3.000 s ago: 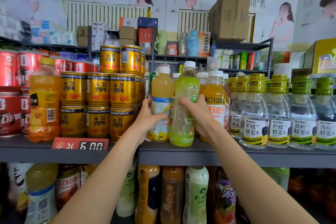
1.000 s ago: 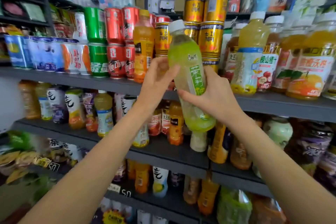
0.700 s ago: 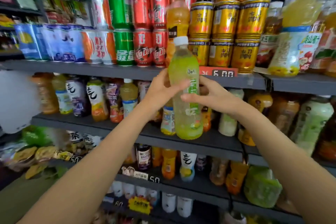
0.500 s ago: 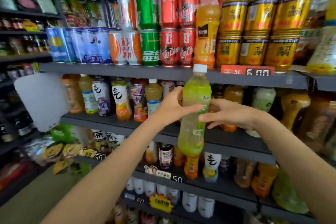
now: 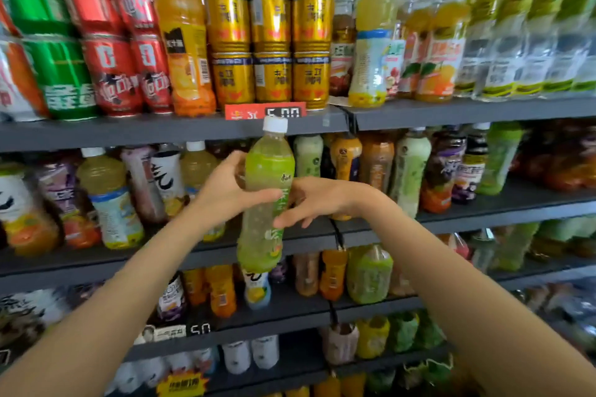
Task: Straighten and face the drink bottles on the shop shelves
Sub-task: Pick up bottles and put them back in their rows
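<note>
A green drink bottle (image 5: 266,177) with a white cap is held upright in front of the second shelf (image 5: 483,219), its cap level with the top shelf's front edge. My left hand (image 5: 225,190) grips its left side, thumb across the label. My right hand (image 5: 316,201) touches its right side with fingers spread. Behind it stands a row of juice and tea bottles (image 5: 409,167), some turned or leaning.
The top shelf (image 5: 451,111) carries stacked gold cans (image 5: 271,42), red cans (image 5: 129,42), green cans (image 5: 48,42), an orange juice bottle (image 5: 185,42) and clear water bottles (image 5: 532,35). A red price tag (image 5: 266,111) hangs on its edge. Lower shelves hold more bottles.
The green bottle has come off the top shelf and down to the level of the second shelf, held in both hands. The camera view has dropped and shifted to the right.
</note>
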